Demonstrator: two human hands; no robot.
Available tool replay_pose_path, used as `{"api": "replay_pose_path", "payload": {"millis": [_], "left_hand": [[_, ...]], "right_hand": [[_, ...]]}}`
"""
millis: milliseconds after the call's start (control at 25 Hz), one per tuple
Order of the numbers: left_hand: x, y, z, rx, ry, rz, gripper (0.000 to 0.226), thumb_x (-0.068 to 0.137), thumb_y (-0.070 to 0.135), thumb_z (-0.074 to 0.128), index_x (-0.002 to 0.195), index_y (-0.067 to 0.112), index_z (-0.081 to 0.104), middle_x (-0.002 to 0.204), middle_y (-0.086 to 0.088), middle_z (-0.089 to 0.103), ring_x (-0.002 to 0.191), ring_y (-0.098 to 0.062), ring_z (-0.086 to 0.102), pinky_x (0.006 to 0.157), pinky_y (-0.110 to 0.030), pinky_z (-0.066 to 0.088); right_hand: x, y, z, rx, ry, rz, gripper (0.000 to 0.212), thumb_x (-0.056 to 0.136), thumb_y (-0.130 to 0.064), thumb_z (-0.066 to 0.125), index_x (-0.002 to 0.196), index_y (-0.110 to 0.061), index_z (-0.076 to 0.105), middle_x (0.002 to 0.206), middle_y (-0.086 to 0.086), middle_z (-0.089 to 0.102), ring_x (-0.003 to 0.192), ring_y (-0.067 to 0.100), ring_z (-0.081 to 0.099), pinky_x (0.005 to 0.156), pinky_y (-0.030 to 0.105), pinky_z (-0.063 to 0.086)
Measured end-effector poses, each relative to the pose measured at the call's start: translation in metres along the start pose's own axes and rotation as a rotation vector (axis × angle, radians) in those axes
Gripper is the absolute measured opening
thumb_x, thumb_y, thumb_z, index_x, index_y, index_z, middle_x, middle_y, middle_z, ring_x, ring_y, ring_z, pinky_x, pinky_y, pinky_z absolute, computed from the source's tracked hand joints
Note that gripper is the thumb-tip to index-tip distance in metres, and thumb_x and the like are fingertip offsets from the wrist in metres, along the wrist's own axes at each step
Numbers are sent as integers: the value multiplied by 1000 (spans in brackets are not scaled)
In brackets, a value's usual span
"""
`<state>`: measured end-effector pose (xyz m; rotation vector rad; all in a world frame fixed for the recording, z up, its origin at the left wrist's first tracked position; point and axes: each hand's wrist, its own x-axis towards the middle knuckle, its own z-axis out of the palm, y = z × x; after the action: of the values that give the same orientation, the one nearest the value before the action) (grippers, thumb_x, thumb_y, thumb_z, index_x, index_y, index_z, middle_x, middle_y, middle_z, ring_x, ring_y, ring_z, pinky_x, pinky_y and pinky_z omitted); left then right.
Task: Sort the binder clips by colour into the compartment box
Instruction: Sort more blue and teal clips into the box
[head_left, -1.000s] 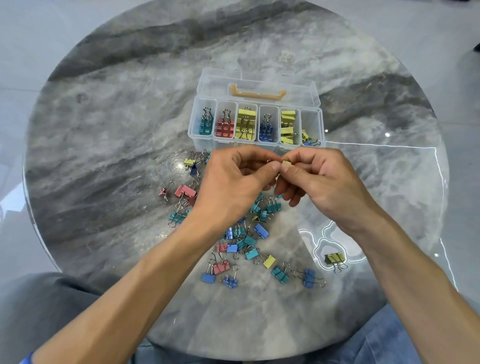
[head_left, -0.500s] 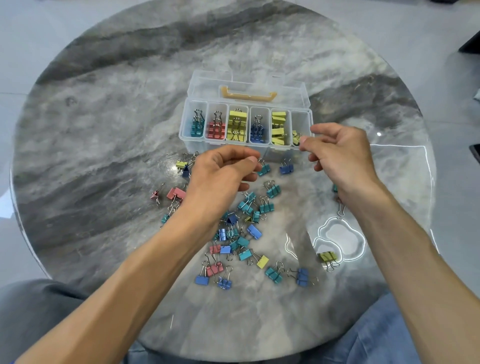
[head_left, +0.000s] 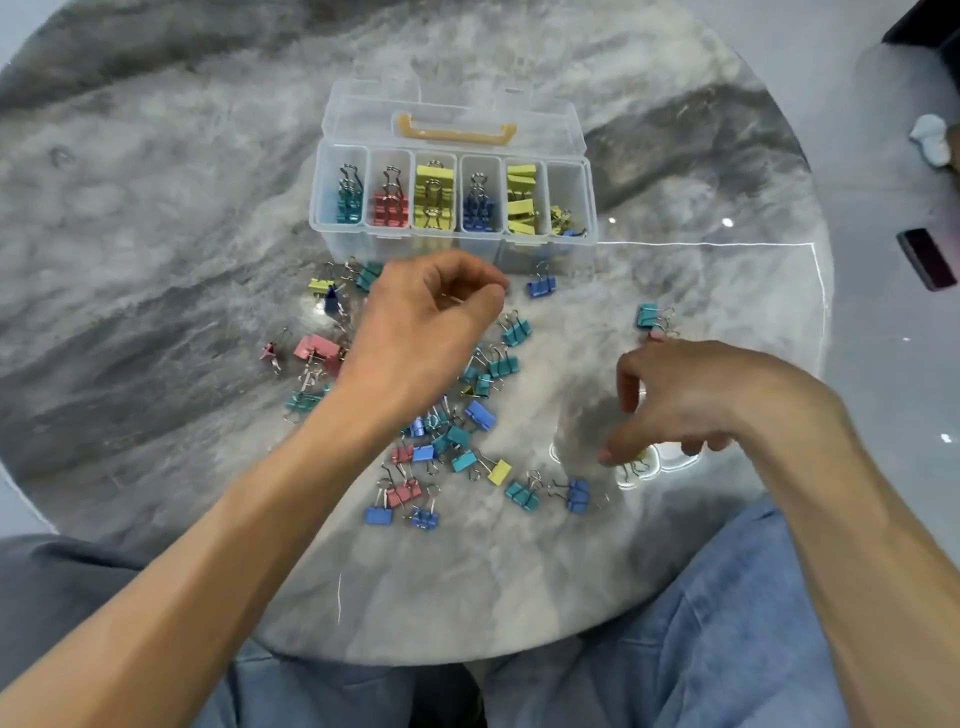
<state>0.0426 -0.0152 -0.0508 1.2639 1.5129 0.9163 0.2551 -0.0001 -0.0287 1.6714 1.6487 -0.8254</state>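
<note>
— Six compartments show in the clear compartment box (head_left: 452, 244) at the far side of the marble table (head_left: 156, 260): teal, red, yellow, blue, yellow, then a few mixed clips.

— And the hands?

— The left hand (head_left: 421, 332) hovers over the loose binder clips (head_left: 457, 415) just in front of the box, fingers curled, thumb meeting forefinger; whether it pinches anything cannot be told. The right hand (head_left: 691, 400) reaches down, thumb and fingers spread, touching a yellow-green clip (head_left: 636, 465) near the table's edge.
</note>
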Motion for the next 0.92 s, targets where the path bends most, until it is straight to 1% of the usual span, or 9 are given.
{"api": "replay_pose_path", "payload": {"millis": [120, 240, 320, 440, 560, 640, 720, 800, 920], "left_hand": [[-10, 3, 9, 438, -312, 272, 13, 91, 18, 64, 96, 24, 74, 77, 19, 66, 68, 4, 60, 65, -12, 43], [-14, 2, 13, 578, -520, 346, 19, 90, 14, 60, 100, 22, 74, 76, 13, 64, 66, 4, 54, 63, -13, 41], [-12, -1, 12, 598, -502, 344, 21, 92, 14, 58, 103, 21, 74, 77, 12, 62, 66, 4, 51, 66, -22, 43], [-11, -5, 13, 598, -442, 324, 17, 93, 19, 59, 102, 21, 73, 75, 12, 63, 65, 5, 52, 70, -24, 45], [-13, -5, 15, 400, -356, 268, 15, 92, 34, 66, 91, 20, 71, 75, 10, 68, 66, -2, 61, 66, -26, 50], [-8, -2, 13, 105, -244, 161, 15, 86, 28, 76, 86, 14, 71, 74, 1, 72, 67, -14, 67, 64, -30, 56], [-4, 3, 7, -76, -163, 121, 12, 81, 17, 81, 86, 10, 72, 77, -4, 74, 72, -22, 71, 67, -31, 59], [-4, 4, 5, -105, -84, 130, 9, 81, 15, 81, 85, 12, 73, 77, 1, 75, 71, -16, 72, 68, -26, 58], [-7, 7, 6, -121, -27, 78, 20, 76, 32, 83, 80, 15, 75, 74, 4, 76, 70, -12, 72, 66, -26, 58]], "right_hand": [[7, 2, 9, -44, -4, 33, 44, 62, -52, 83, 78, -16, 63, 62, -3, 72, 57, 18, 72, 55, 26, 53], [14, -2, 16, -36, -53, 7, 29, 67, -34, 80, 77, -15, 61, 59, -1, 72, 54, 20, 71, 61, 33, 59], [18, -7, 19, -61, -48, -22, 17, 67, -22, 73, 76, -11, 65, 58, 3, 71, 52, 21, 69, 60, 35, 60], [19, -7, 15, 42, 4, -90, 13, 70, -15, 65, 79, -7, 70, 64, 8, 73, 59, 26, 71, 60, 40, 61], [16, -12, 5, 659, 166, -334, 2, 86, -11, 67, 86, -9, 65, 64, 6, 71, 54, 21, 64, 55, 39, 56], [13, -24, -2, 1030, 242, -485, 3, 90, -8, 66, 88, -6, 66, 63, 7, 66, 55, 18, 60, 55, 37, 55], [13, -32, -5, 1232, 264, -566, 10, 92, -13, 66, 87, -6, 69, 63, 8, 64, 55, 17, 59, 56, 37, 57], [16, -37, -4, 1300, 283, -624, 13, 92, -13, 64, 83, -6, 70, 64, 10, 64, 55, 17, 59, 55, 34, 58], [18, -41, 1, 1257, 437, -683, 12, 90, -10, 67, 79, -7, 71, 63, 10, 67, 54, 17, 62, 53, 34, 56]]}}
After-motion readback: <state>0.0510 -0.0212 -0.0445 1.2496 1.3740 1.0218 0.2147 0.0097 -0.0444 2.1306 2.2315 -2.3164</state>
